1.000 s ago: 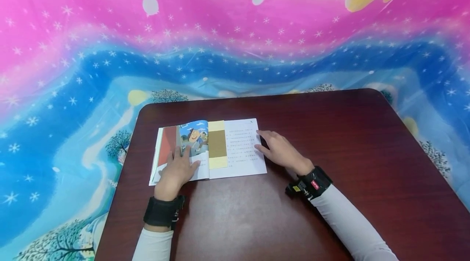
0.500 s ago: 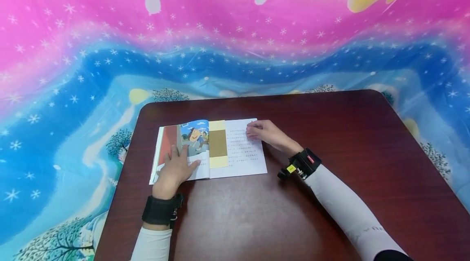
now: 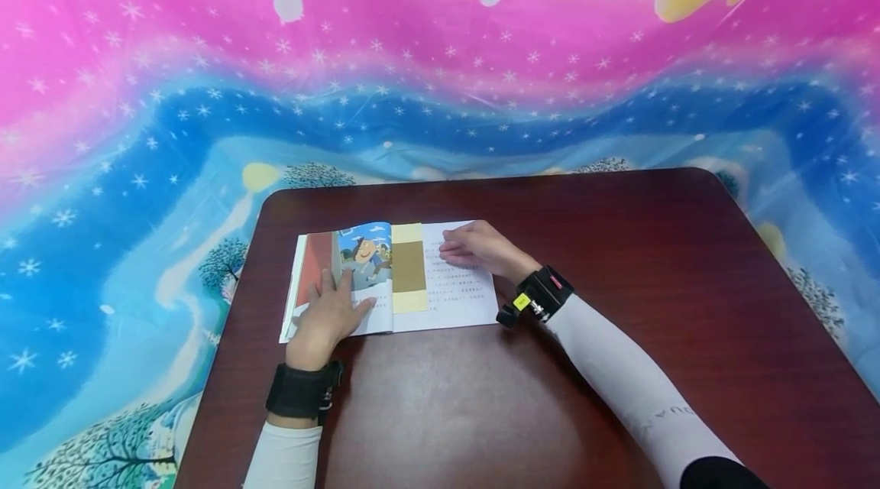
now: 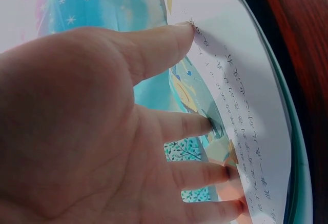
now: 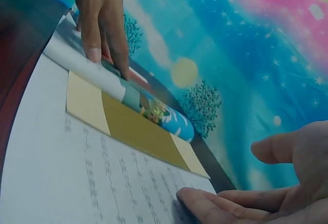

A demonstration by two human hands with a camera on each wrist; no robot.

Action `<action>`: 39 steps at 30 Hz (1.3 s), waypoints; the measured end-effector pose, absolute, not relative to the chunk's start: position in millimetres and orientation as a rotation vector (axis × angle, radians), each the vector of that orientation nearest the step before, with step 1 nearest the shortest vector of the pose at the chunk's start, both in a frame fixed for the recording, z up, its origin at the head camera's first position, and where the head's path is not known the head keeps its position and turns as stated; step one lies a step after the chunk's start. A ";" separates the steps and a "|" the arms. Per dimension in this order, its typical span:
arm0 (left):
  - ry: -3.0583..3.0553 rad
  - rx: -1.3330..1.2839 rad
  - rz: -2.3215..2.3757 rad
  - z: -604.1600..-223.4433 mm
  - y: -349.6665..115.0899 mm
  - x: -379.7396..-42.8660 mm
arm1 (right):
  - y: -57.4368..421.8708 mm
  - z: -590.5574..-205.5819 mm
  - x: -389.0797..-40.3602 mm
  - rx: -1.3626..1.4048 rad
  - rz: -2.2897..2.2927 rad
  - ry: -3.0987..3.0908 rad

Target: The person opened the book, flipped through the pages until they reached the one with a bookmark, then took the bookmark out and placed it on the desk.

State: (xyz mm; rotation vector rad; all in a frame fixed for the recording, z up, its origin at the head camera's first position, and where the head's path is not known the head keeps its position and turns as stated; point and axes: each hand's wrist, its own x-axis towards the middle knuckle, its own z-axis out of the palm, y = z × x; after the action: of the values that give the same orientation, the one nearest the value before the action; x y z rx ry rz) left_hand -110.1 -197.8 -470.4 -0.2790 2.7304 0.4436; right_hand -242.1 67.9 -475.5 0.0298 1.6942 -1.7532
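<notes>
An open picture book (image 3: 461, 302) lies on the table, with a colour picture on its left page and printed text on the right. Along the fold runs a pale yellow strip (image 3: 409, 306) with a brown middle band. My left hand (image 3: 326, 319) rests on the left page with its fingers spread; the left wrist view shows the thumb and fingertips against the paper. Over the upper part of the right page is my right hand (image 3: 486, 248). In the right wrist view, its fingertips (image 5: 192, 198) meet the page, while the thumb stands apart and pinches nothing.
The dark reddish-brown table (image 3: 619, 260) extends to the right of the book and in front of it. Behind hangs a pink and blue patterned cloth (image 3: 440, 53). A black wrist strap (image 3: 302, 390) is on each forearm.
My right hand has moved left from the book's right edge onto the right page, its fingers drawing closer together. The left hand stays in place on the left page.
</notes>
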 end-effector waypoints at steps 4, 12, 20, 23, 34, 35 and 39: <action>2.734 -0.271 0.433 -470.1 -197.5 -110.0 | 58.7 -474.6 -243.2 0.095 -1.782 1.644; 2.737 -0.263 0.412 -469.9 -197.0 -110.9 | 46.5 -475.8 -244.6 0.128 -1.809 1.557; 2.734 -0.266 0.396 -469.7 -197.4 -109.9 | 38.7 -483.0 -246.9 0.173 -1.833 1.476; 2.731 -0.270 0.391 -470.7 -197.7 -110.2 | 36.1 -487.4 -247.7 0.185 -1.850 1.453; 2.737 -0.264 0.385 -471.2 -197.6 -110.5 | 24.1 -491.4 -242.7 0.129 -1.827 1.512; 2.738 -0.264 0.384 -471.4 -197.6 -110.5 | 22.9 -492.3 -242.6 0.126 -1.828 1.517; 2.738 -0.265 0.388 -471.6 -197.5 -109.7 | 18.8 -494.9 -240.8 0.119 -1.818 1.547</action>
State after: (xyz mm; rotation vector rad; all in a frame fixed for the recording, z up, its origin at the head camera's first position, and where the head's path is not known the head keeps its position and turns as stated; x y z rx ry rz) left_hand -109.7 -197.5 -471.6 -0.2650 2.7380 0.3881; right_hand -240.8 18.8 -494.9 0.1192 1.5473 -1.8175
